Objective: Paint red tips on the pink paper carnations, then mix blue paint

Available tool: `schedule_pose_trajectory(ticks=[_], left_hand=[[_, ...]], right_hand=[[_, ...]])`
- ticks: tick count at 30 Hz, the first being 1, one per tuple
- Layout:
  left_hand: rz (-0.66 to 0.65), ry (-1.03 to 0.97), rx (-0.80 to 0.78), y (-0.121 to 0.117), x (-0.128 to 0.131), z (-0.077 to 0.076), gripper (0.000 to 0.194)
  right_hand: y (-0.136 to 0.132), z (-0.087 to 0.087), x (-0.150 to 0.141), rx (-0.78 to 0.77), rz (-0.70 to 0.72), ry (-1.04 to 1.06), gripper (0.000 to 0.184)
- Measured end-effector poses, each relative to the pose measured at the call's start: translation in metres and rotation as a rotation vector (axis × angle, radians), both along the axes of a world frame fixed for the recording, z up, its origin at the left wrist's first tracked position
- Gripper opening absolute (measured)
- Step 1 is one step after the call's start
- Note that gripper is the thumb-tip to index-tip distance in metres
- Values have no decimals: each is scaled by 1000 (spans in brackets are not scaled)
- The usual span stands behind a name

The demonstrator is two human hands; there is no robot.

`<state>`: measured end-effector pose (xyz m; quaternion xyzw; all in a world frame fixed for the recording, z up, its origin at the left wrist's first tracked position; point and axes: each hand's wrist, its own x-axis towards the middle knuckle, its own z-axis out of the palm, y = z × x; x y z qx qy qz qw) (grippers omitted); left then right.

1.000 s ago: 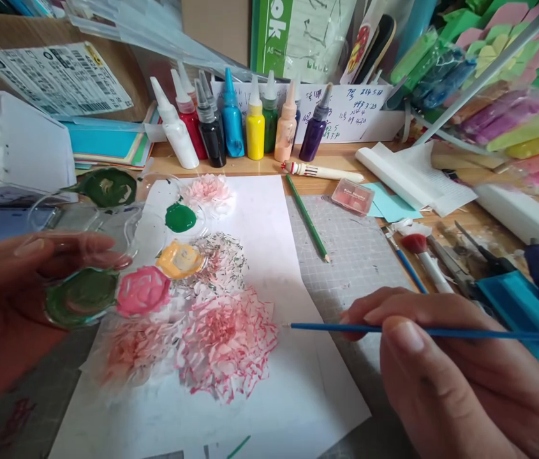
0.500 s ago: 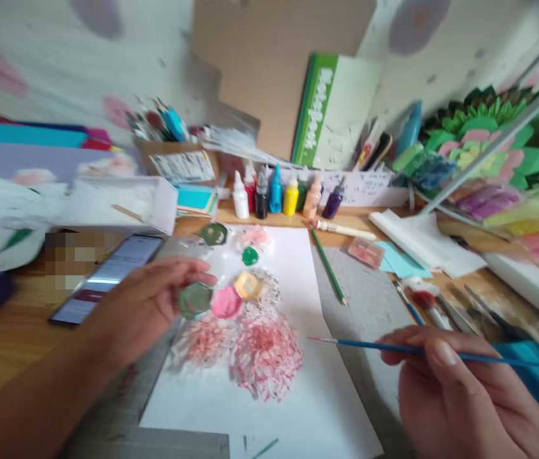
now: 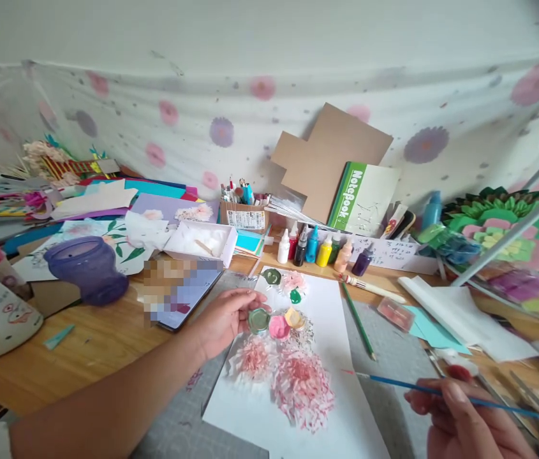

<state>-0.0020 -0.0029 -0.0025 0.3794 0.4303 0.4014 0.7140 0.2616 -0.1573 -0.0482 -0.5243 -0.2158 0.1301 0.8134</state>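
Note:
In my right hand (image 3: 474, 408) is a thin blue paintbrush (image 3: 422, 387), its tip reddish and hovering off the right side of the white paper (image 3: 340, 319). My left hand (image 3: 226, 319) has its fingers closed at the edge of a small paint pot of olive green (image 3: 259, 320). Beside that pot sit pink paint (image 3: 279, 327) and yellow paint (image 3: 295, 318); whether they are joined is unclear. Below them on the paper lie a smaller pink-and-white paper flower (image 3: 254, 362) and a larger pink-edged paper flower (image 3: 302, 389).
A row of paint bottles (image 3: 312, 245) lines the back. A green pencil (image 3: 358, 320) lies right of the paper, on the grey mat (image 3: 393, 344). To the left are a phone (image 3: 197, 293), a white box (image 3: 202, 242) and a purple jar (image 3: 87, 268).
My view has tilted up and swung left, bringing the wall and the left side of the desk into sight. Both hands keep the same holds, with little movement relative to the paper.

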Motion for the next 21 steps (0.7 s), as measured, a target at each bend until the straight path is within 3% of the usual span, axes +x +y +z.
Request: schedule_pose_trajectory(ticks=[9,15,21], left_hand=[[-3,4,12,0,1,2,9],[-8,18,8,2,1,1,10],[50,44,8,8,1,-3,15]], right_hand=[[-1,16,-6,-17,73,-11,24],[-2,14,-7,7,142,-65,21],[-3,7,-5,-100,211,-162,22]])
